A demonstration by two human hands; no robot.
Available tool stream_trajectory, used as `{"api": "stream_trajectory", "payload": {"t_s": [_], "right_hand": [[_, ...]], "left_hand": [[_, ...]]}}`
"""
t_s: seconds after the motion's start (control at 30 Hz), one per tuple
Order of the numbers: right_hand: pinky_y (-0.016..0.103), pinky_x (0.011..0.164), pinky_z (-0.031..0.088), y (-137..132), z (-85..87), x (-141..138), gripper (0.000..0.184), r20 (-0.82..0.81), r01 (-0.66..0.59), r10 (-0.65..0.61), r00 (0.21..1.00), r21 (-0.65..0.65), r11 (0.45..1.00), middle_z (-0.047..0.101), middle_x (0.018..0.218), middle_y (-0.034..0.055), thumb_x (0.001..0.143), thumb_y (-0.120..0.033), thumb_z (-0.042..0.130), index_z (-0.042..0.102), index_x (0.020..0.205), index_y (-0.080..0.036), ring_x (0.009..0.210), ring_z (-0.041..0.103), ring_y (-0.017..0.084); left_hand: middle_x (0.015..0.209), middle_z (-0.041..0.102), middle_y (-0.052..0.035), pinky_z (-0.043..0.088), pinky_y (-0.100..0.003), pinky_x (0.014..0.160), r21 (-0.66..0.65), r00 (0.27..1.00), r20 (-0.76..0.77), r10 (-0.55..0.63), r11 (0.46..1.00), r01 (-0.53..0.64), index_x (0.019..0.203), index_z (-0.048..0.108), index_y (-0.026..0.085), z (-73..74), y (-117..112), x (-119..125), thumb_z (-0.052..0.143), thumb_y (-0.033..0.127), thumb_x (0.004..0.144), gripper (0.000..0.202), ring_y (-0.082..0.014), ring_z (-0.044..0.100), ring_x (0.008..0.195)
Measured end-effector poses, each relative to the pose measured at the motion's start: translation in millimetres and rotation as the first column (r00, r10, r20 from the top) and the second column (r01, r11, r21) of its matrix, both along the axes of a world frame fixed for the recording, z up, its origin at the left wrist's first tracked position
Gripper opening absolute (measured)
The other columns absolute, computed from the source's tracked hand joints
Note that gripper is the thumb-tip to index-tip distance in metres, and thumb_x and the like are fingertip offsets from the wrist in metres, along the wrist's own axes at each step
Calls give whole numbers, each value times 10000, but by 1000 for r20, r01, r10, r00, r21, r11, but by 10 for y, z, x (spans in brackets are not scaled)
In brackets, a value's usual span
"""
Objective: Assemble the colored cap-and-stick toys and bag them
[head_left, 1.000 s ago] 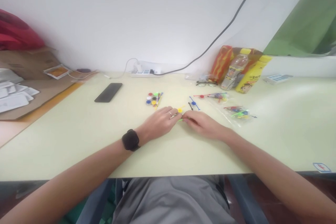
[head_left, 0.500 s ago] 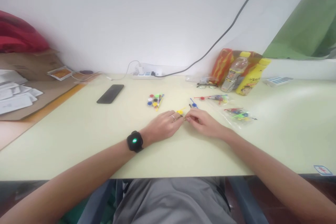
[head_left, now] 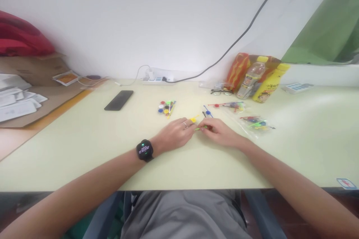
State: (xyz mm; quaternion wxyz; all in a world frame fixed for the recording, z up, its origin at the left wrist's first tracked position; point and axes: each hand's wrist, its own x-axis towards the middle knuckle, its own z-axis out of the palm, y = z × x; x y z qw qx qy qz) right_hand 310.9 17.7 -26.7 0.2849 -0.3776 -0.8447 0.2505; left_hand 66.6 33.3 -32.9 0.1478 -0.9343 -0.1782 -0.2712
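Both hands rest on the pale green table (head_left: 84,145), fingertips meeting at its middle. My left hand (head_left: 175,134), with a ring and a black watch (head_left: 144,150) on the wrist, is closed in a pinch on one end of a thin green stick (head_left: 201,128). My right hand (head_left: 220,132) pinches the other end. A yellow disc piece (head_left: 193,119) lies just past my left fingertips. A blue disc on a stick (head_left: 207,111) lies just beyond my right hand.
A cluster of small coloured discs and sticks (head_left: 166,107) lies further back, a black phone (head_left: 119,100) to its left. Two clear bags of parts (head_left: 256,123) lie right. Glasses (head_left: 221,91), drink bottles (head_left: 269,82) and a power strip (head_left: 157,79) line the wall.
My hands stay together at the table's middle; the fingers have shifted a little and the green stick shows between them again. The watch face has lit up.
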Motion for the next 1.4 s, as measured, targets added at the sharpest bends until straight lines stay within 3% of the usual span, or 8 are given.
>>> {"api": "stream_trajectory", "payload": {"t_s": [0.13,0.27,0.43,1.0,1.27,1.4], "right_hand": [[313,703,463,10,-7,1,162,-4,-6,6,1000,4,1000,703,873,44,940,-143,551,702,942,-201,773,617,192],[316,710,472,-2,9,-5,169,-20,1,-1,1000,2,1000,713,888,50,954,-165,544,709,950,-205,781,620,196],[308,695,453,-23,23,-16,178,-39,28,-28,999,-4,1000,694,882,50,970,-177,534,710,966,-199,774,604,189],[294,636,432,-28,40,-22,176,-79,3,-4,997,-18,1000,648,843,41,1004,-245,538,690,923,-202,723,559,173],[289,622,422,-30,36,-33,195,-70,-7,6,998,-16,1000,622,801,30,1017,-268,537,693,921,-203,704,540,171],[292,622,418,-33,48,-40,193,-90,-3,1,996,-22,1000,632,814,35,1023,-275,539,690,929,-199,708,545,171]], "left_hand": [[1016,704,-108,582,-378,773,-73,999,43,1,997,2,1192,629,160,-30,10,-12,527,173,1055,171,-244,695,924],[1132,701,-123,607,-383,846,-230,988,155,24,973,13,1252,623,180,-52,24,-32,565,229,1052,214,-240,703,1011],[1150,705,-124,609,-386,906,-316,975,223,19,947,54,1277,641,186,-46,28,-40,585,238,1042,247,-242,708,1050],[1128,707,-134,612,-381,895,-305,986,165,-24,949,74,1287,654,173,-30,1,-27,523,192,1062,261,-237,701,1051],[990,692,-95,587,-330,798,-289,986,166,-11,956,60,1197,675,165,-83,-14,-12,521,160,1035,224,-201,691,883],[964,701,-80,572,-327,776,-374,973,232,10,924,79,1133,703,168,-55,-31,12,570,176,1006,185,-192,681,842]]}}
